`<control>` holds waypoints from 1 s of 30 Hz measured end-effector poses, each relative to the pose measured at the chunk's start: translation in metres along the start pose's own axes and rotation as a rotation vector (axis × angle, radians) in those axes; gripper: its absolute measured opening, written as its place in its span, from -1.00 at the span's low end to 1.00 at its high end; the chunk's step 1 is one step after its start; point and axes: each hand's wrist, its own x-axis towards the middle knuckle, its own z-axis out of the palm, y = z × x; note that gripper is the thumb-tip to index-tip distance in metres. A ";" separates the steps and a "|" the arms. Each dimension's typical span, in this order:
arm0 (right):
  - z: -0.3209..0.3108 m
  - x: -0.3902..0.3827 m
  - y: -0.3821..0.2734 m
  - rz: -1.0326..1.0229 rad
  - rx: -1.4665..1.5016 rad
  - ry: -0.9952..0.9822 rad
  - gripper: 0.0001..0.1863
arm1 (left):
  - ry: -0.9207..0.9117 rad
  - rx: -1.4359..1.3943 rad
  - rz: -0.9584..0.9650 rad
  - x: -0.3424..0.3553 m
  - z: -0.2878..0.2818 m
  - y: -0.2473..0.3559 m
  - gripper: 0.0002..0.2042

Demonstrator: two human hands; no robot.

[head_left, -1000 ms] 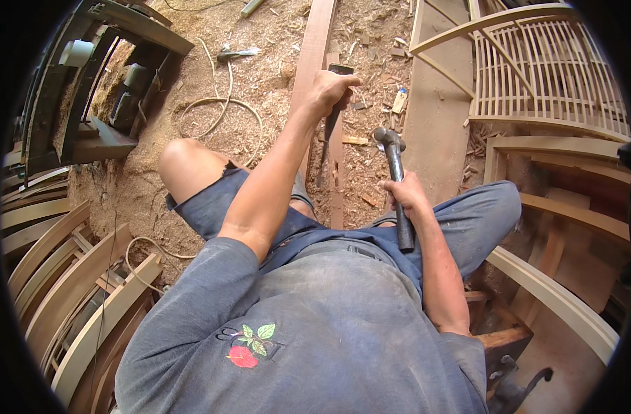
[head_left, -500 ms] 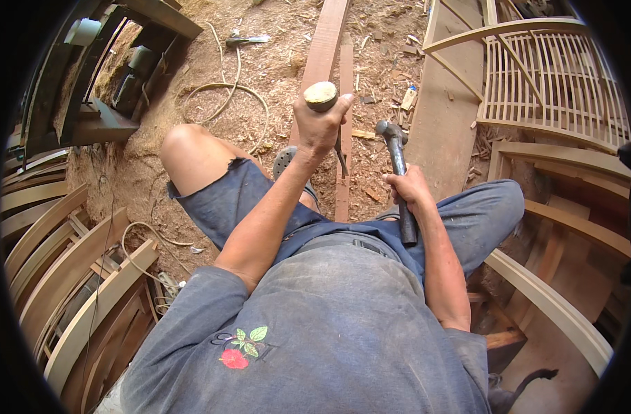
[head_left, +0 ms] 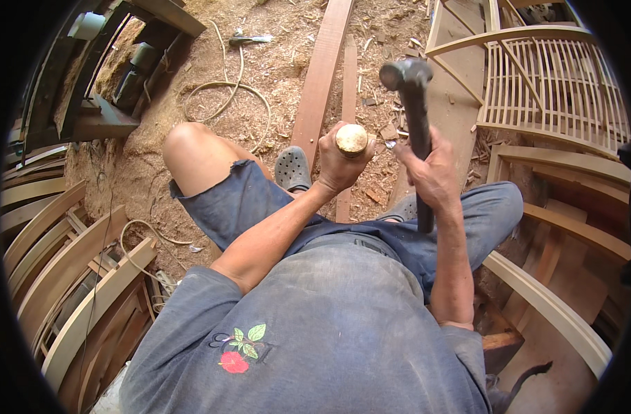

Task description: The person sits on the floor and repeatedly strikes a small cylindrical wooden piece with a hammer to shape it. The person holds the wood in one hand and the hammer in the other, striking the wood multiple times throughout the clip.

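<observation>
My left hand (head_left: 338, 169) is closed around a chisel (head_left: 351, 140), whose round, pale, battered handle top faces up. The fist hides the blade from view. Below it runs a narrow reddish wooden strip (head_left: 348, 83), and I cannot tell whether the blade touches it. In my right hand (head_left: 436, 172) is a hammer (head_left: 417, 114), gripped by its dark handle. Its dark metal head is raised, to the right of the chisel and farther from me.
A wide reddish plank (head_left: 322, 69) lies left of the strip. Cable (head_left: 268, 114) loops over wood shavings near another hammer (head_left: 250, 39). Slatted wooden frames (head_left: 550, 90) stand at right, curved wooden pieces (head_left: 98, 303) at left. My shoe (head_left: 292, 169) rests beside the plank.
My left hand has moved right and nearer, and the chisel is now seen from its handle end. The hammer has risen toward the camera in my right hand.
</observation>
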 end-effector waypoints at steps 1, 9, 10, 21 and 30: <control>0.000 0.000 -0.012 -0.050 -0.099 0.039 -0.79 | -0.008 0.006 0.009 0.004 0.000 -0.002 -0.76; 0.002 -0.015 0.011 0.010 -0.473 -0.144 -0.74 | -0.041 -0.026 0.039 -0.003 0.000 -0.015 -0.82; 0.005 -0.017 0.025 0.043 -0.370 -0.116 -0.74 | -0.023 -0.042 0.078 0.002 0.002 -0.025 -0.82; 0.001 -0.027 0.109 0.664 0.234 0.060 -0.79 | -0.057 -0.044 -0.341 0.071 0.033 -0.082 -0.89; 0.008 -0.031 0.112 0.687 0.177 0.020 -0.81 | -0.286 -0.325 -0.662 0.177 0.026 -0.006 -0.83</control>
